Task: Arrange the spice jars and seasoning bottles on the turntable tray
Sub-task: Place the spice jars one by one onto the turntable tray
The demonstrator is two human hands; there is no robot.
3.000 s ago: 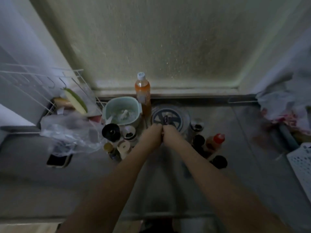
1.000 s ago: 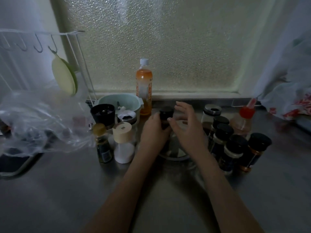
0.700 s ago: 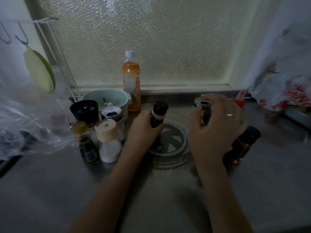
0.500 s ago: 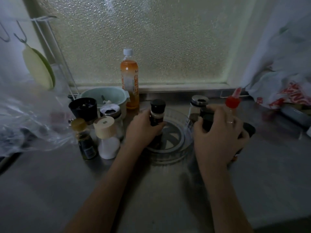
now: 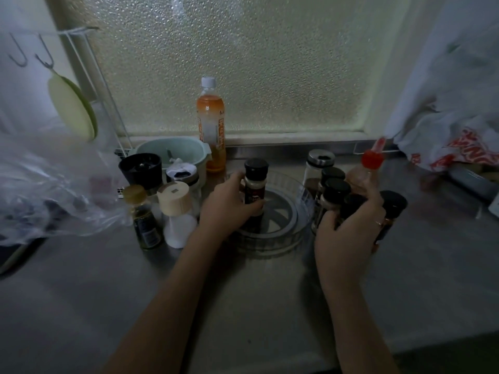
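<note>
A clear round turntable tray [image 5: 280, 233] sits on the steel counter below the window. My left hand [image 5: 229, 209] grips a black-capped spice jar [image 5: 255, 182] that stands upright on the tray's left side. Right of the tray is a cluster of black-capped spice jars [image 5: 334, 190]. My right hand [image 5: 348, 233] is wrapped around one of them, a dark jar [image 5: 351, 206] at the cluster's front. A red-capped sauce bottle [image 5: 371, 164] and a metal-lidded shaker [image 5: 318, 164] stand behind. Left of the tray are a white salt shaker [image 5: 178, 214] and a small oil bottle [image 5: 143, 220].
An orange drink bottle [image 5: 212, 125] stands by the window sill, next to a pale green bowl [image 5: 172, 152] and a black grinder [image 5: 141, 168]. A clear plastic bag [image 5: 48, 190] lies at the left, a white bag [image 5: 456, 141] at the right. A wire rack [image 5: 89, 76] hangs at the upper left.
The view came closer to the counter. My right hand left the jar held by my left hand, moved right and closed on a jar in the right cluster. My left hand kept its jar on the tray.
</note>
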